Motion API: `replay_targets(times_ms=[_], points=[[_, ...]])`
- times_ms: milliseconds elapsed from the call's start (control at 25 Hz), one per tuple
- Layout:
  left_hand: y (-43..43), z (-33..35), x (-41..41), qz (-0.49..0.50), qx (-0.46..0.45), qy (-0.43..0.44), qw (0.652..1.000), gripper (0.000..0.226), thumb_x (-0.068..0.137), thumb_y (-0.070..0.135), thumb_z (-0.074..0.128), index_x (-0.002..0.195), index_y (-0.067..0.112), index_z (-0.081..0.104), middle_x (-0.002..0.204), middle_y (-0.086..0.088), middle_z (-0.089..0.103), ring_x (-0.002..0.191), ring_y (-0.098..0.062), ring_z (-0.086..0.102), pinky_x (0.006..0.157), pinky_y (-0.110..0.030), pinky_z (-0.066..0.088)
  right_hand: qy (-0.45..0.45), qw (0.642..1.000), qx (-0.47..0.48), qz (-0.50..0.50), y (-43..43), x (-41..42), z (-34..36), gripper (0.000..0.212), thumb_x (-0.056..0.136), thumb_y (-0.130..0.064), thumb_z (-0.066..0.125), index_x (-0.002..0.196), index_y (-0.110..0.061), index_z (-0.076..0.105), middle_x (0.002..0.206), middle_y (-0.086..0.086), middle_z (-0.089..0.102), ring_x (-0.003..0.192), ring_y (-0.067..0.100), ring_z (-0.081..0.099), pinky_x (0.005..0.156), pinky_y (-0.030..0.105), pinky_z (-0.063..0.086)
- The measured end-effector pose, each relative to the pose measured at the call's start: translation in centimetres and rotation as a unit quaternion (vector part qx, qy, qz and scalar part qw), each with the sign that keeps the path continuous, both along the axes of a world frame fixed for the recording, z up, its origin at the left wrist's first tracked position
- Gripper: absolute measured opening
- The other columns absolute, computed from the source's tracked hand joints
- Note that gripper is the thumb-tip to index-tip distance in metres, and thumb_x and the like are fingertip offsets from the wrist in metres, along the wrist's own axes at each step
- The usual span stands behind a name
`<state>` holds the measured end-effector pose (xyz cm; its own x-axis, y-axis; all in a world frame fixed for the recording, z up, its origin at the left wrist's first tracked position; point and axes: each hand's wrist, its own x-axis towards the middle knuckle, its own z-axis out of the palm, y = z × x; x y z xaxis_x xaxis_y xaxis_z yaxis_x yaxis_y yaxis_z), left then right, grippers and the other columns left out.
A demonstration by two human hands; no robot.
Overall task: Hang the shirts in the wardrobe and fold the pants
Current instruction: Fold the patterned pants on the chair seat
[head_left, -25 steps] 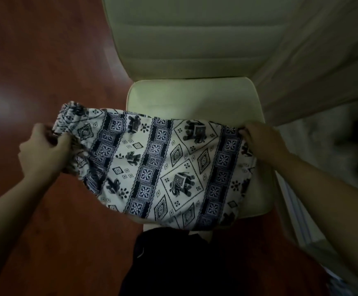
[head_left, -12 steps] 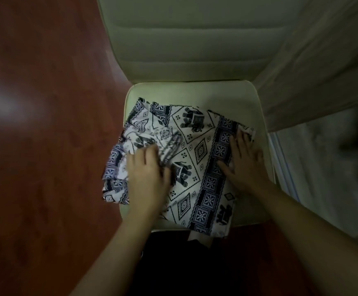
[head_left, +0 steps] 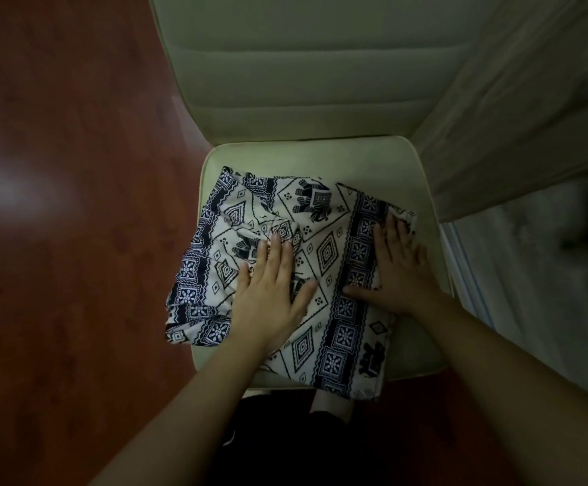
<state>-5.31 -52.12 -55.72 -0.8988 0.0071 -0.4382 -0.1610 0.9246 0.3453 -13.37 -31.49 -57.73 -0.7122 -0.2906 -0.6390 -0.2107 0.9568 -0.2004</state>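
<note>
White pants with a dark blue elephant and diamond print (head_left: 324, 219) lie folded on the seat of a pale cream chair (head_left: 306, 159). My left hand (head_left: 271, 292) lies flat with straight fingers on the middle of the folded cloth. My right hand (head_left: 397, 268) presses flat on the right side, its fingertips near the far right corner. The pants' left edge hangs slightly over the seat's left side, and a near corner droops past the front edge.
The chair's padded backrest (head_left: 303, 64) rises behind the seat. Dark red wooden floor (head_left: 68, 240) spreads to the left. A pale curtain (head_left: 531, 110) hangs at the right above a light grey floor strip (head_left: 531, 292). My dark-clothed legs (head_left: 278, 443) are below the seat.
A second ago both hands held the pants stretched out above the seat. The left side was folded over to the right, and both hands now lie flat on the folded pants.
</note>
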Motion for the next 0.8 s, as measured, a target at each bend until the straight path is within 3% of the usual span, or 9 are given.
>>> replay_targets(times_ms=[40, 120, 200, 360, 440, 520, 600, 680, 800], points=[[-0.4, 1.1, -0.3, 0.034, 0.037, 0.045, 0.998, 0.065, 0.095, 0.055, 0.01, 0.148, 0.019, 0.023, 0.157, -0.001, 0.013, 0.146, -0.021, 0.012, 0.118, -0.044, 0.015, 0.017, 1.0, -0.005, 0.008, 0.3, 0.2, 0.1, 0.126, 0.055, -0.094, 0.022, 0.142, -0.018, -0.028, 0.146, 0.004, -0.041, 0.137, 0.021, -0.033, 0.112, 0.05, -0.009], [-2.7, 3.0, -1.1, 0.14, 0.086, 0.172, 0.971, 0.048, 0.096, 0.041, 0.028, 0.115, 0.011, 0.061, 0.12, -0.01, 0.062, 0.114, -0.027, 0.053, 0.096, -0.035, 0.042, 0.055, 0.998, -0.02, 0.022, 1.3, 0.6, 0.4, 0.118, 0.056, -0.092, 0.011, 0.141, -0.021, -0.028, 0.147, 0.001, -0.039, 0.138, 0.017, -0.031, 0.113, 0.046, -0.008], [-7.1, 2.6, -1.9, 0.218, 0.045, 0.201, 0.954, 0.035, 0.092, 0.032, 0.05, 0.117, 0.008, 0.057, 0.117, -0.013, 0.059, 0.113, -0.028, 0.048, 0.093, -0.032, 0.039, 0.076, 0.996, -0.03, 0.042, 2.7, 0.9, 0.6, 0.105, 0.064, -0.087, 0.006, 0.141, -0.023, -0.026, 0.147, -0.004, -0.036, 0.138, 0.013, -0.028, 0.114, 0.045, -0.005], [-12.6, 2.3, -2.4, 0.333, 0.129, -0.142, 0.923, 0.118, 0.054, 0.075, 0.069, 0.145, 0.016, 0.021, 0.144, -0.016, 0.039, 0.124, -0.033, 0.045, 0.103, -0.049, 0.039, 0.056, 0.994, 0.008, 0.098, 4.1, 0.6, 0.7, 0.103, 0.058, -0.085, -0.019, 0.138, -0.021, -0.027, 0.145, -0.003, -0.035, 0.137, 0.013, -0.026, 0.116, 0.049, 0.004], [-12.6, 3.1, -2.6, 0.31, 0.214, -0.23, 0.897, 0.117, 0.058, 0.065, 0.074, 0.146, 0.012, 0.019, 0.149, -0.015, 0.033, 0.127, -0.03, 0.043, 0.106, -0.046, 0.034, 0.055, 0.993, 0.015, 0.1, 3.8, 0.5, 0.7, 0.108, 0.051, -0.085, -0.025, 0.136, -0.019, -0.028, 0.144, -0.001, -0.035, 0.134, 0.012, -0.027, 0.115, 0.049, 0.003], [-12.2, 3.8, -3.4, 0.285, 0.252, -0.233, 0.895, 0.083, 0.073, 0.037, 0.076, 0.138, 0.006, 0.035, 0.132, -0.016, 0.051, 0.11, -0.024, 0.055, 0.1, -0.042, 0.039, 0.049, 0.994, 0.016, 0.1, 3.6, 0.5, 0.8, 0.111, 0.047, -0.085, -0.028, 0.135, -0.017, -0.028, 0.144, 0.0, -0.034, 0.133, 0.012, -0.027, 0.115, 0.049, 0.003], [-11.9, 4.3, -4.6, 0.263, 0.217, -0.158, 0.927, 0.05, 0.075, 0.021, 0.075, 0.118, 0.01, 0.054, 0.104, -0.013, 0.066, 0.082, -0.021, 0.065, 0.083, -0.038, 0.052, 0.047, 0.994, 0.016, 0.098, 3.6, 0.5, 0.8, 0.116, 0.046, -0.086, -0.027, 0.14, -0.018, -0.024, 0.147, -0.001, -0.031, 0.136, 0.011, -0.023, 0.115, 0.05, 0.004], [-11.5, 4.8, -5.8, 0.183, 0.078, -0.038, 0.979, 0.038, 0.076, 0.024, 0.075, 0.11, 0.015, 0.058, 0.099, -0.011, 0.069, 0.079, -0.027, 0.065, 0.076, -0.041, 0.055, 0.041, 0.996, 0.018, 0.075, 3.0, 0.6, 1.2, 0.121, 0.049, -0.087, -0.024, 0.148, -0.019, -0.007, 0.155, -0.002, -0.016, 0.144, 0.015, -0.009, 0.115, 0.049, 0.007], [-10.4, 6.3, -7.2, 0.015, -0.089, 0.199, 0.976, 0.03, 0.079, 0.018, 0.07, 0.106, 0.013, 0.058, 0.088, -0.015, 0.062, 0.076, -0.036, 0.059, 0.058, -0.04, 0.049, 0.062, 0.995, -0.076, -0.031, 1.0, 1.3, 2.6, 0.099, 0.072, -0.081, -0.003, 0.134, -0.021, 0.045, 0.146, 0.002, 0.04, 0.133, 0.024, 0.036, 0.109, 0.046, 0.027]])
